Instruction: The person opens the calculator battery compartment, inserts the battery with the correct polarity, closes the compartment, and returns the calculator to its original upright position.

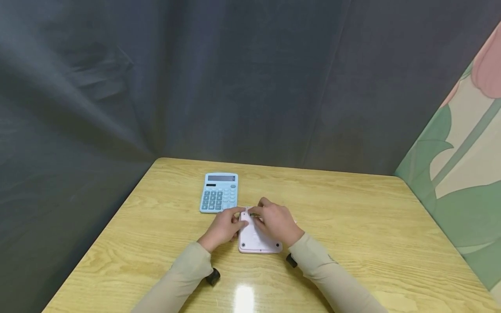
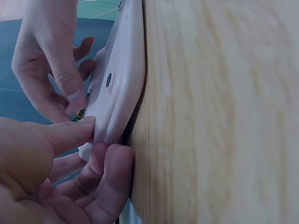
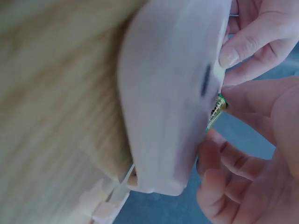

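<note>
A pink calculator lies face down on the table, its back with dark round feet turned up. My left hand grips its upper left edge, thumb on the back and the other fingers curled at the side. At the calculator's far end, my right hand pinches a small green and gold battery between thumb and finger. The battery sits half hidden at the calculator's back; how deep it lies cannot be seen.
A blue calculator lies face up beyond my left hand. The wooden table extends to both sides, with a dark curtain behind it. A pale pink piece, partly blurred, shows near the pink calculator.
</note>
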Demonstrator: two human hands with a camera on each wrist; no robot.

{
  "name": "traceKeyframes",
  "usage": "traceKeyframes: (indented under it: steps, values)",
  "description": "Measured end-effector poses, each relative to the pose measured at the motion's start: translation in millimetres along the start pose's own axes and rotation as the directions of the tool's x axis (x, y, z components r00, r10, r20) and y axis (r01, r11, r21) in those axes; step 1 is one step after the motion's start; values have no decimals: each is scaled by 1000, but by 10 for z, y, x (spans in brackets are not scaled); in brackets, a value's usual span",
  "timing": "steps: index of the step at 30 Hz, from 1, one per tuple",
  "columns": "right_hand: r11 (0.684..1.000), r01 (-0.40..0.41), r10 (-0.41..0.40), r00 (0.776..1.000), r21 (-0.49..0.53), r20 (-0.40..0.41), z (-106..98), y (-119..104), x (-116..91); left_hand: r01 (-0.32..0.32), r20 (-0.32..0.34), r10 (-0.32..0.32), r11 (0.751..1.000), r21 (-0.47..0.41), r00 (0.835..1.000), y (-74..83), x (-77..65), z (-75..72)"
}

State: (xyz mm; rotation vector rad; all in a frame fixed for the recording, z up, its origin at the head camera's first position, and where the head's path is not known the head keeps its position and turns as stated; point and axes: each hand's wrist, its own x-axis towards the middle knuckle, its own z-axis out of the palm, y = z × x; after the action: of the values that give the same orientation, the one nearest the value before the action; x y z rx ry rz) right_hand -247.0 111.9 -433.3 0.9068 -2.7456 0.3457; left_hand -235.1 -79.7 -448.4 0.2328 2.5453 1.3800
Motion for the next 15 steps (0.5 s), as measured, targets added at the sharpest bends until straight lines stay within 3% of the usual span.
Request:
traceKeyframes:
  steps: [15]
  values:
    - [999, 16, -15, 999, -37, 44, -19, 23, -42, -23, -1, 23, 1000, -14, 1000, 5, -7, -18]
